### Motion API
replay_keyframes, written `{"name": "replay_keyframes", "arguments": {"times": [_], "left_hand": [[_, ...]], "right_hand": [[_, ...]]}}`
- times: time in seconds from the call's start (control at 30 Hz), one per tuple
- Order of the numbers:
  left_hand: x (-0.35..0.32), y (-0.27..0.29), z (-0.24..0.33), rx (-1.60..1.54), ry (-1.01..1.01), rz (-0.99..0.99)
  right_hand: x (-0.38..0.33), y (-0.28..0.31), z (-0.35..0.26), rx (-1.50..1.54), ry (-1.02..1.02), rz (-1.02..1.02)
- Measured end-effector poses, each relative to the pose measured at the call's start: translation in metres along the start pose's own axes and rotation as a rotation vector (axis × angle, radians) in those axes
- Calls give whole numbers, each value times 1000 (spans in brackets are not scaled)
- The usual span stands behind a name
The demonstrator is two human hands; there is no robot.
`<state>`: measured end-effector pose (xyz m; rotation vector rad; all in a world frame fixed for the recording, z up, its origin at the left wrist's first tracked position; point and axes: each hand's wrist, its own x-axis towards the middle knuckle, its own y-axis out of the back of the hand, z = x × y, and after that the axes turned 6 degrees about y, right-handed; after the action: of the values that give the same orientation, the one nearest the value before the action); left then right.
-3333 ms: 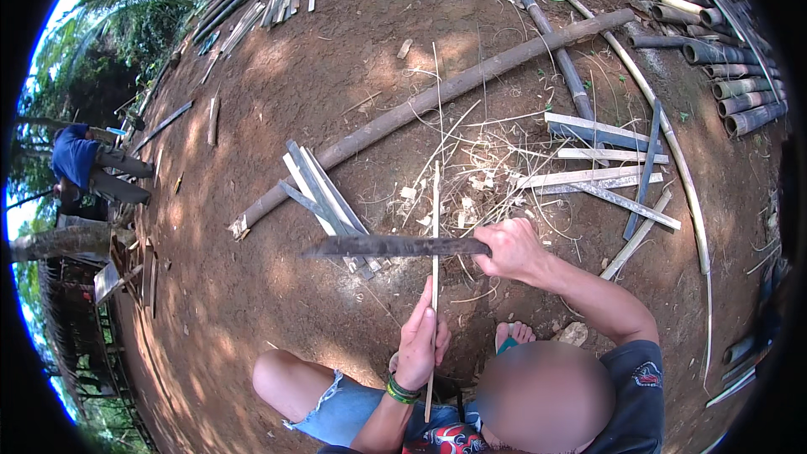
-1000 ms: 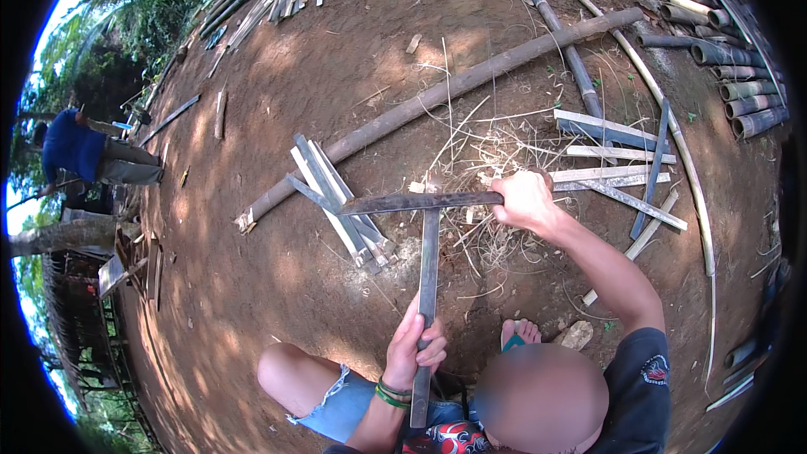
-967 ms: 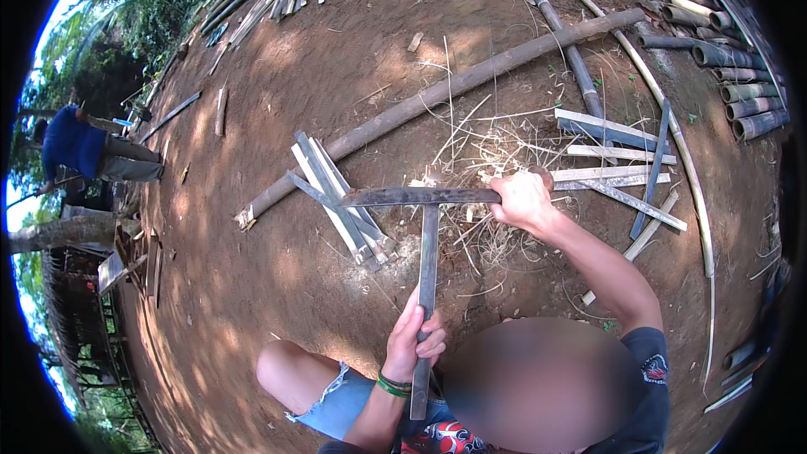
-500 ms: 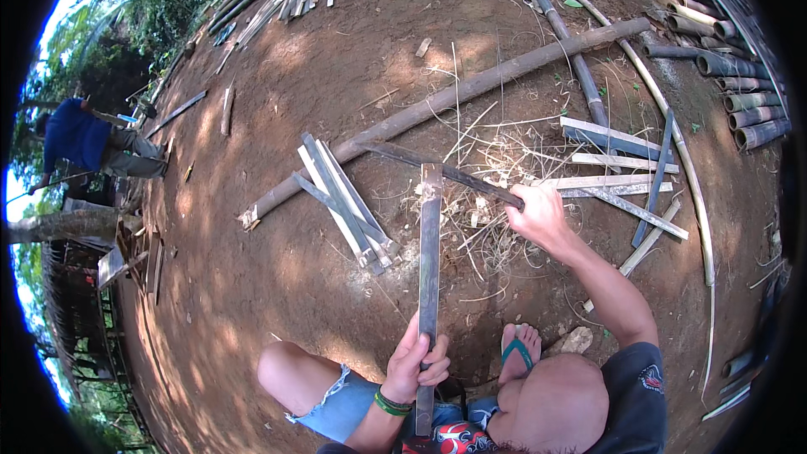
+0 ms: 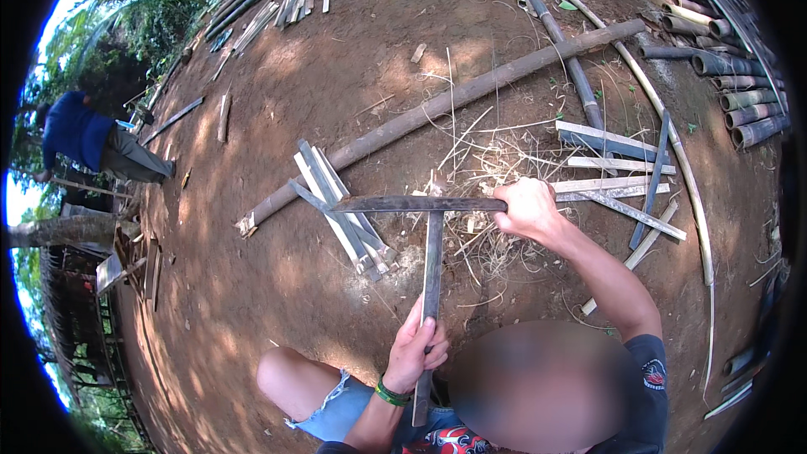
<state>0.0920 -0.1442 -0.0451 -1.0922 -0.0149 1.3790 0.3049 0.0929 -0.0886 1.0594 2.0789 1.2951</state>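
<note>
My left hand (image 5: 412, 351) is closed around a dark bamboo slat (image 5: 434, 265), which points away from me over the ground. In my closed right hand (image 5: 531, 208) is a machete (image 5: 395, 203), its dark blade lying sideways across the slat near the far end. The blade's tip reaches left, over a small stack of split bamboo slats (image 5: 336, 210). Pale curled shavings (image 5: 496, 240) litter the dirt around the slat's far end and below my right hand.
A long pole (image 5: 454, 99) lies diagonally beyond my hands, crossing a thinner dark pole (image 5: 567, 55). More slats (image 5: 614, 187) lie to the right. Bamboo culms (image 5: 740, 84) are stacked at far right. A person in blue (image 5: 80, 130) bends at far left. A blurred patch hides the lower right.
The machete has come down toward me from a tilted position and turned level across the slat. My left hand has moved slightly. The person at left has shifted a little.
</note>
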Motion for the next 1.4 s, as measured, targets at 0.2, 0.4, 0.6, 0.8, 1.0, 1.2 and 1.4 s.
{"name": "replay_keyframes", "arguments": {"times": [0.2, 0.4, 0.6, 0.8, 1.0, 1.2, 1.4], "left_hand": [[4, -3, 11, -267, 74, -91], [-5, -3, 3, -350, 59, -99], [-9, -2, -10, -371, 133, -141], [-4, 12, -9, -403, 79, -144], [-13, 16, -19, -425, 83, -212], [1, 26, -20, -614, 39, -217], [2, 21, -24, -733, 84, -282]], "right_hand": [[13, -22, 37, 2, 111, 223], [-11, -38, 15, 139, 86, 288], [7, -26, 46, 108, -251, 159], [-21, -27, 18, 220, 125, 339], [-1, -30, 45, 182, -201, 175], [-33, -41, -1, 284, 151, 278], [-24, -58, -7, 307, 154, 123]]}}
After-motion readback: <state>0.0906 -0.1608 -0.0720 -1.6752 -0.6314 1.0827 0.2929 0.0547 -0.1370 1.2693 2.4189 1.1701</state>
